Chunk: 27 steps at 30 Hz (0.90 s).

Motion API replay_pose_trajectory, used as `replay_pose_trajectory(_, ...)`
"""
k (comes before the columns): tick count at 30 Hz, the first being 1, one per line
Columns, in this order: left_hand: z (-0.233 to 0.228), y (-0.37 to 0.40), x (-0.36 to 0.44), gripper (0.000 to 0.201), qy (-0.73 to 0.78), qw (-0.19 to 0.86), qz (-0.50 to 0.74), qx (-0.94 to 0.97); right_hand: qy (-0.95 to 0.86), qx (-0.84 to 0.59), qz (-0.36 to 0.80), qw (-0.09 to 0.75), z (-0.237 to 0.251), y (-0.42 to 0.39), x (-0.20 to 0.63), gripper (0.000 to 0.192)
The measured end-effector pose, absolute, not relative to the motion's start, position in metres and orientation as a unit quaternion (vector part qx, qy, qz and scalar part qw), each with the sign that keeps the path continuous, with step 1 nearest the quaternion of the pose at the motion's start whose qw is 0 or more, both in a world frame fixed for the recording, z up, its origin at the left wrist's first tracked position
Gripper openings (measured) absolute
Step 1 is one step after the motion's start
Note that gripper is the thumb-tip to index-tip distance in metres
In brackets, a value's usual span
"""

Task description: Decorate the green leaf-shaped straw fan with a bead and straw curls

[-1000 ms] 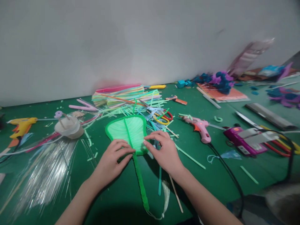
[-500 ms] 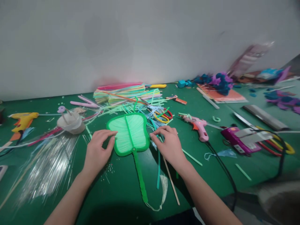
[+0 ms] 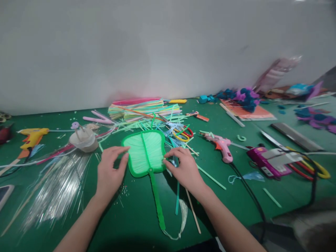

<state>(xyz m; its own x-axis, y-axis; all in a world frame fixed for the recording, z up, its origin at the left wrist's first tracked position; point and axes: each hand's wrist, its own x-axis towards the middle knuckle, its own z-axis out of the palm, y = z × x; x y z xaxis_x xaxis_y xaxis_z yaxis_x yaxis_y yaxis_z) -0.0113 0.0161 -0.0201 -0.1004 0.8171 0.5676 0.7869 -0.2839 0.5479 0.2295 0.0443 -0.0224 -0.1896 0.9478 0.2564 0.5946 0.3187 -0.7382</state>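
Hands (image 3: 110, 171) on fan (image 3: 145, 151), straws (image 3: 147, 106) behind

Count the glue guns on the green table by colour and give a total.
Yellow glue gun: 1
Pink glue gun: 1
Total: 2
Neither is in the hands; the left hand and right hand are at the edges of the green fan.

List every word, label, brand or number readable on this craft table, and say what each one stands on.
None can be read.
Purple box with a white label: any print is too blurred to read.
Pink glue gun and yellow glue gun: no legible marking.
Green leaf-shaped fan, between the left hand and right hand: no text.
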Motion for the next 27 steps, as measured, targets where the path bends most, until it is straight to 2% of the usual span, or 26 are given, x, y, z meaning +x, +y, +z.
replay_pose_trajectory(3,-0.027,0.016,-0.002,0.013,0.548,0.131,0.380,0.734,-0.722,-0.503,0.309,0.361,-0.020,0.040,0.225,0.010)
replay_pose_trajectory(6,-0.032,0.016,0.007,0.014,0.513,0.177,0.332,0.772,-0.733,-0.480,0.321,0.359,-0.019,0.036,0.221,0.013)
replay_pose_trajectory(13,-0.034,0.016,0.011,0.010,0.499,0.199,0.332,0.776,-0.746,-0.437,0.356,0.355,-0.017,0.033,0.217,0.013)
replay_pose_trajectory(16,-0.028,0.018,-0.002,0.014,0.564,0.196,0.385,0.704,-0.768,-0.415,0.342,0.348,-0.019,0.032,0.214,0.010)
replay_pose_trajectory(21,-0.014,0.019,-0.029,0.023,0.687,0.132,0.437,0.566,-0.788,-0.421,0.311,0.324,-0.027,0.031,0.210,0.011)
replay_pose_trajectory(27,-0.016,0.023,-0.042,0.028,0.703,0.125,0.459,0.529,-0.785,-0.431,0.315,0.313,-0.029,0.031,0.207,0.010)
